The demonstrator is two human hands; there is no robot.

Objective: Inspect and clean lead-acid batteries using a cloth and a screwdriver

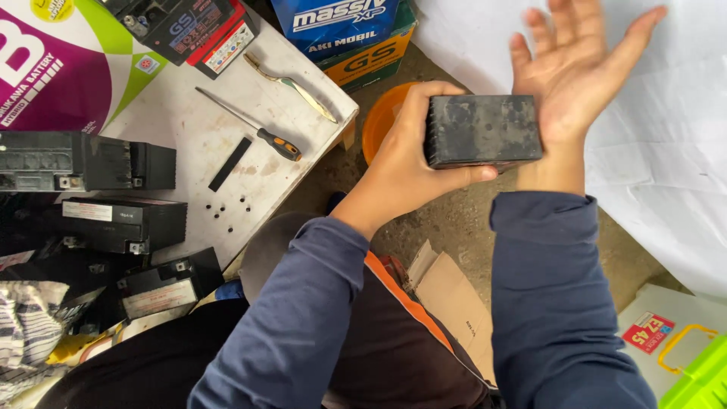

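A small black dusty battery (485, 129) is held up in front of me, its underside facing the camera. My left hand (405, 163) grips it from the left, thumb along the lower edge and fingers over the top. My right hand (575, 64) is spread flat with fingers apart, its palm against the battery's right end. Both arms wear dark blue sleeves.
A white board (189, 121) at left carries an orange-handled screwdriver (250, 125), a metal tool (291, 83), a black strip (229, 163) and small black caps. Several black batteries (83, 160) lie left. An orange bowl (382, 121), boxes (356, 34), white cloth (666, 151) and cardboard (454, 303) surround me.
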